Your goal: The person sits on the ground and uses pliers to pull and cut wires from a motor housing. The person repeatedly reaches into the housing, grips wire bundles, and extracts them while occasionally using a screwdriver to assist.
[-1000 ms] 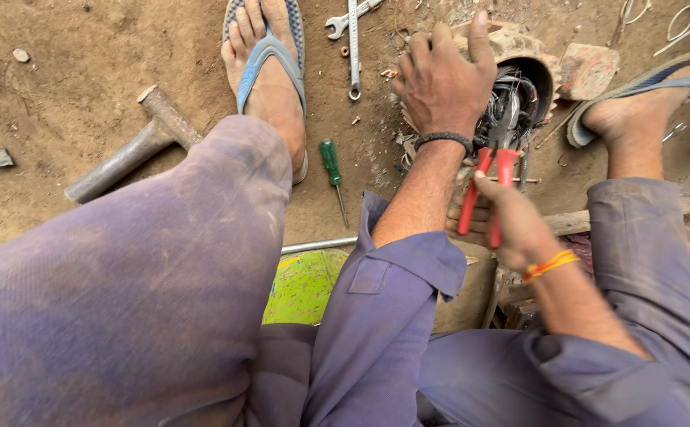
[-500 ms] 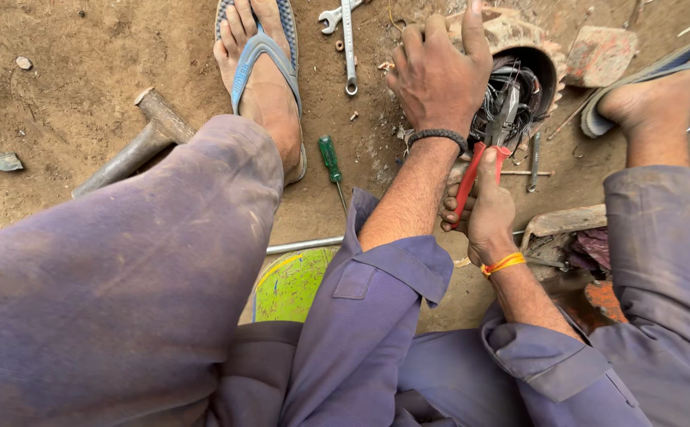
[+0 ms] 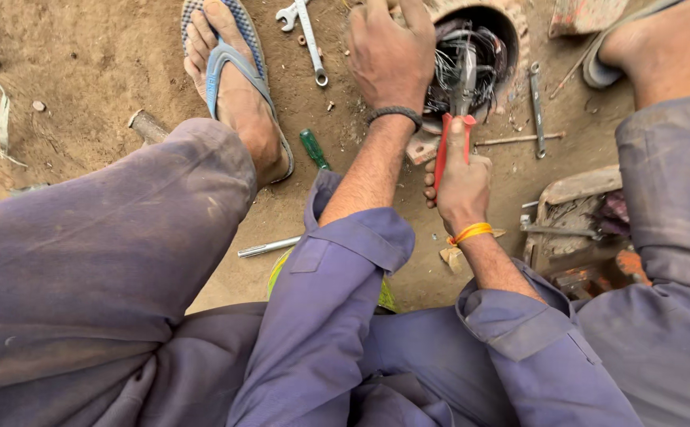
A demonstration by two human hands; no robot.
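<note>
My right hand [image 3: 460, 180] grips red-handled pliers [image 3: 454, 119], whose jaws reach into a bundle of wires [image 3: 472, 59] inside a round motor housing [image 3: 511, 32] on the dirt. My left hand [image 3: 392, 51], a black band on its wrist, presses on the housing's left rim and holds it. An orange band circles my right wrist. Purple sleeves cover both forearms.
My feet in blue sandals [image 3: 230, 75] rest on the dirt at either side. Spanners [image 3: 307, 35] lie above left of the housing, another spanner [image 3: 536, 107] to its right. A green-handled screwdriver [image 3: 313, 149], a metal rod [image 3: 270, 247] and a hammer handle [image 3: 147, 126] lie nearby.
The view has closed in on the housing. My right hand has pushed the pliers deeper into the wires. My left hand stays on the rim.
</note>
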